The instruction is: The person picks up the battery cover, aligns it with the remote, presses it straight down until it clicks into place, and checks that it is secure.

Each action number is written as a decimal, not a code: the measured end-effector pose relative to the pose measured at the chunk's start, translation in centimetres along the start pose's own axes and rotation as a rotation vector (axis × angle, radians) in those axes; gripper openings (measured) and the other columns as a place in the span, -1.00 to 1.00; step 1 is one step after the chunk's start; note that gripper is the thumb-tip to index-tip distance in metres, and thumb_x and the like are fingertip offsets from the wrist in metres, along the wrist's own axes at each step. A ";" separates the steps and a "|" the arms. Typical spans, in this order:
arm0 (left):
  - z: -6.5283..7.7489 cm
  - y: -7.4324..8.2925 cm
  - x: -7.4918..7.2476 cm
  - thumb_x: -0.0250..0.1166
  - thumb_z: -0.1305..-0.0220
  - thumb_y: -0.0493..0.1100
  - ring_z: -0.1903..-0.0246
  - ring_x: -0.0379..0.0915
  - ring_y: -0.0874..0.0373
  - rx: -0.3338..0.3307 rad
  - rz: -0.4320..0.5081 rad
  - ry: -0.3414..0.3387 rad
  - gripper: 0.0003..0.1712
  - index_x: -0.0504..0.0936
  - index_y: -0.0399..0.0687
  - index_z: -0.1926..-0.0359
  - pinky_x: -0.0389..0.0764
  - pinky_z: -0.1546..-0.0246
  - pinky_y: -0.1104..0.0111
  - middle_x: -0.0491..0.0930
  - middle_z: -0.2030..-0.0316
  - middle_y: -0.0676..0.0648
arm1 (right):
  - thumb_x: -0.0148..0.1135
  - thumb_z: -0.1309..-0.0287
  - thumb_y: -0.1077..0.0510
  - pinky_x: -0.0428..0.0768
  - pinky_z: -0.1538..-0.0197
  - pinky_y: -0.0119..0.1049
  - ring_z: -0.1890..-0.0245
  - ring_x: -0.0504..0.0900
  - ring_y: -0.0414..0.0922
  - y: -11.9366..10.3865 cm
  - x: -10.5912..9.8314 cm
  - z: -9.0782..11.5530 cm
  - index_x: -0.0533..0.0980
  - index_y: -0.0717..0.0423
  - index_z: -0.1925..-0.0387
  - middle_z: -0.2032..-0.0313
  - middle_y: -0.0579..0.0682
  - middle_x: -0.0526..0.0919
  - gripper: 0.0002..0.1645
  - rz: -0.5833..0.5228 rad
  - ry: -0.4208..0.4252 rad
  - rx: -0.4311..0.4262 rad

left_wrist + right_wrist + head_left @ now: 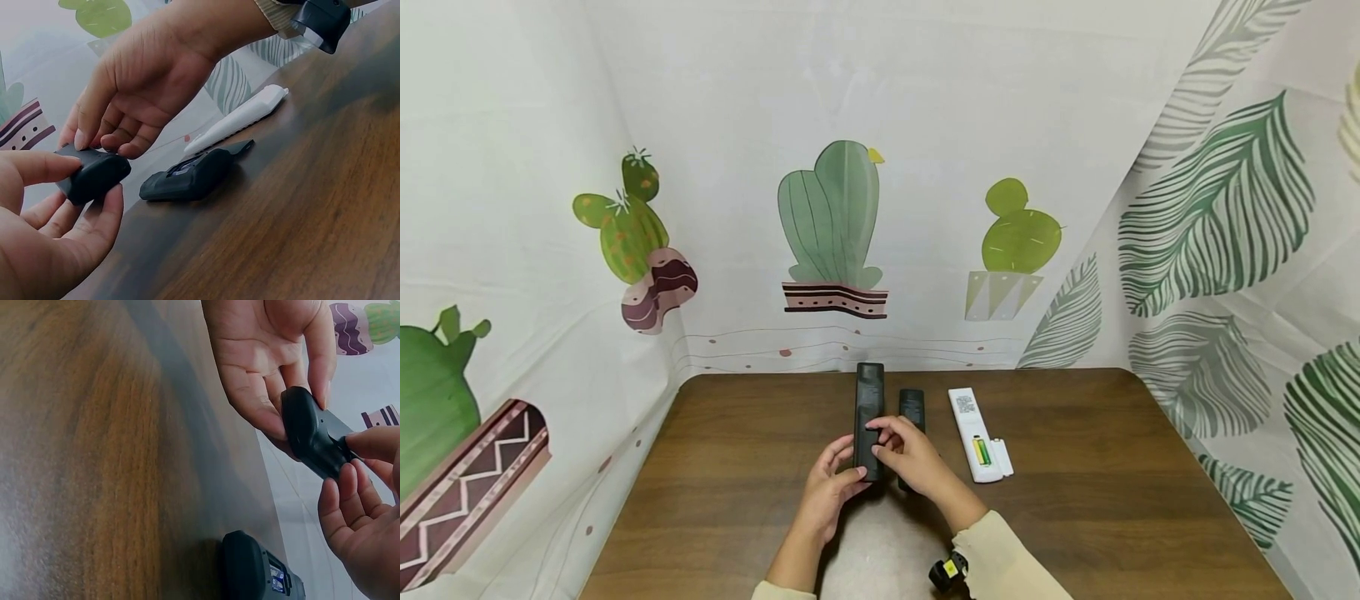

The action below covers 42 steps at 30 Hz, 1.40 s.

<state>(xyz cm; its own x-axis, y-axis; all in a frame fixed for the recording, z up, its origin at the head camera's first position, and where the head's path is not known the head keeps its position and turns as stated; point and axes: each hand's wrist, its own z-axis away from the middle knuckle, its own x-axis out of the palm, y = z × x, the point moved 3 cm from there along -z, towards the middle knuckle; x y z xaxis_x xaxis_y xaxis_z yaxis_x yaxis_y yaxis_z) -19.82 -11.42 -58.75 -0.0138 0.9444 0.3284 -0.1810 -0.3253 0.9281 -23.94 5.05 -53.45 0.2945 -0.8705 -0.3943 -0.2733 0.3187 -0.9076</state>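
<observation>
A black remote control [870,383] is raised over the table with its back turned up. My left hand [829,492] grips its near end, thumb on one side and fingers round the other. My right hand [919,460] reaches in from the right and pinches at the battery cover [867,446] on that back. In the right wrist view its fingertips [353,444] are right at the cover's edge. To the right, a second black remote control [912,405] lies on the table, its battery compartment [277,578] uncovered, partly hidden by my right hand in the head view.
Farther right lies a white remote control [964,417] with a green and yellow battery [981,451] in its bare compartment. Its white cover [1002,457] sits beside it. The brown wooden table [737,442] meets a printed cloth backdrop [730,250] behind.
</observation>
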 end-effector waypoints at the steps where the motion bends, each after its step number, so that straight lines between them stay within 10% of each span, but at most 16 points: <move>1: 0.0 0.0 0.0 0.27 -0.23 -0.40 0.14 0.64 0.11 0.001 -0.001 0.000 -0.27 0.28 -0.21 -0.42 0.70 0.02 0.19 0.37 -0.28 -0.29 | 0.31 -0.24 0.29 0.49 0.16 -0.45 0.25 0.48 -0.17 0.1 0.0 0.0 0.58 0.04 -0.14 0.16 0.14 0.55 -0.58 -0.003 -0.003 0.000; 30: -0.1 -0.2 -0.1 0.30 -0.24 -0.39 0.13 0.66 0.12 0.004 0.009 -0.013 -0.28 0.29 -0.24 -0.40 0.70 0.04 0.20 0.42 -0.23 -0.22 | 0.31 -0.25 0.30 0.50 0.16 -0.43 0.26 0.49 -0.16 0.7 0.1 -0.1 0.55 0.11 -0.17 0.18 0.20 0.57 -0.56 -0.041 -0.017 -0.008; 42: 0.0 -0.1 0.0 0.29 -0.25 -0.39 0.12 0.65 0.10 0.003 0.010 -0.009 -0.29 0.29 -0.24 -0.41 0.70 0.03 0.20 0.39 -0.26 -0.27 | 0.26 -0.25 0.38 0.50 0.15 -0.41 0.28 0.50 -0.09 -2.9 -0.9 0.9 0.49 0.31 -0.18 0.19 0.35 0.56 -0.54 -0.087 -0.011 -0.007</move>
<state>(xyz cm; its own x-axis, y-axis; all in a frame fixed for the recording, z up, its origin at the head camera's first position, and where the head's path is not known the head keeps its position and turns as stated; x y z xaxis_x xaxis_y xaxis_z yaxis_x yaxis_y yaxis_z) -19.80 -11.41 -58.83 -0.0071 0.9406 0.3393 -0.1785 -0.3351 0.9251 -22.59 5.22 -50.60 0.3277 -0.8904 -0.3160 -0.2525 0.2397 -0.9374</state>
